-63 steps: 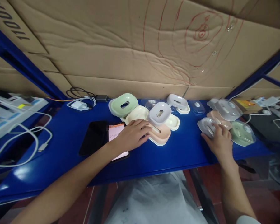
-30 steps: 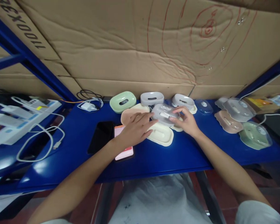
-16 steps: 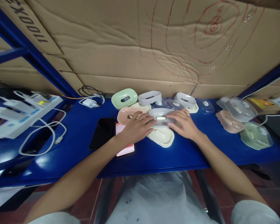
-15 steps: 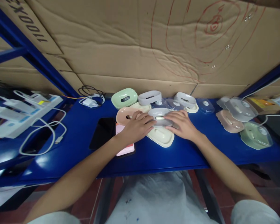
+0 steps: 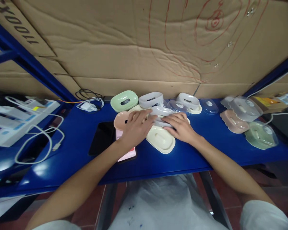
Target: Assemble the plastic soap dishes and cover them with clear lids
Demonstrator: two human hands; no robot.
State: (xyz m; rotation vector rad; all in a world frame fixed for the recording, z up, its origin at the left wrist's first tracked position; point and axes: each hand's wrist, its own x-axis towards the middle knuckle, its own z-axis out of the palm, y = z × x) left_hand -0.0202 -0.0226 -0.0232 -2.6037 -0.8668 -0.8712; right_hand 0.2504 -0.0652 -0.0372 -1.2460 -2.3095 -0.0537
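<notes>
A pale grey oval plastic dish (image 5: 163,111) is held between both hands near the middle of the table, its near side tipped down toward me. My left hand (image 5: 137,126) grips its left end, and my right hand (image 5: 180,127) has its right end, fingers bent over the near wall. Just below lies a cream oval tray (image 5: 160,140), close under the dish. A peach dish (image 5: 121,120) with a slot sits partly behind my left hand. Beneath my left wrist is a phone with a pink screen (image 5: 127,156). The fingertips are partly hidden by the dish.
Along the back stand a green dish (image 5: 124,100), two more grey dishes (image 5: 151,99) and clear lids (image 5: 208,106). Finished-looking lidded dishes (image 5: 261,135) sit at the right. A black phone (image 5: 102,138), white cables (image 5: 46,156) and a power strip (image 5: 26,121) occupy the left.
The grey dish has tilted up between my hands, so its slotted floor no longer faces me. Both hands have shifted slightly, and more of the cream tray shows. The whole view has shifted slightly.
</notes>
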